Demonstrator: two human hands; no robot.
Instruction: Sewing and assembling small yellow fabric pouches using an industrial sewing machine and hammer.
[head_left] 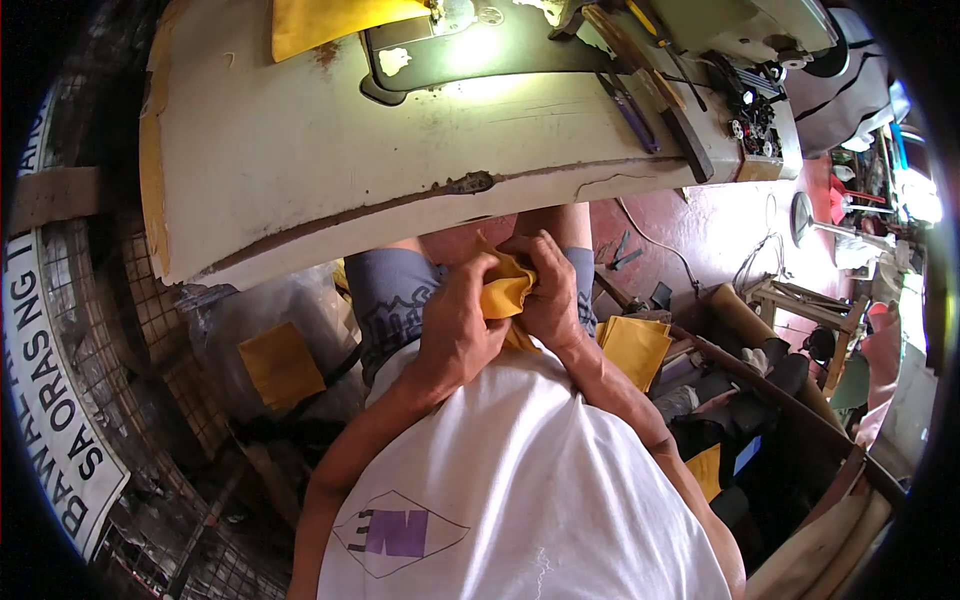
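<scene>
The left hand (458, 325) sits at the centre of the frame, fingers curled tight around a crumpled piece of yellow fabric (505, 292), which it grips from the left side. The right hand (548, 290) is clenched on the same fabric from the right, its knuckles up, so the two hands meet over the cloth in the person's lap, just below the tabletop's edge. The fabric bunches between them, a corner poking up above the fingers.

Across the upper part of the frame runs a worn cream tabletop (300, 150) with a chipped front edge. A sewing machine (740, 25) stands at the upper right, a dark plate (470, 55) is set into the top centre, and another yellow sheet (330, 22) lies at the upper edge. Right of the hands, lower down, lies a stack of yellow pieces (636, 346). The floor (720, 225) at right is red.
</scene>
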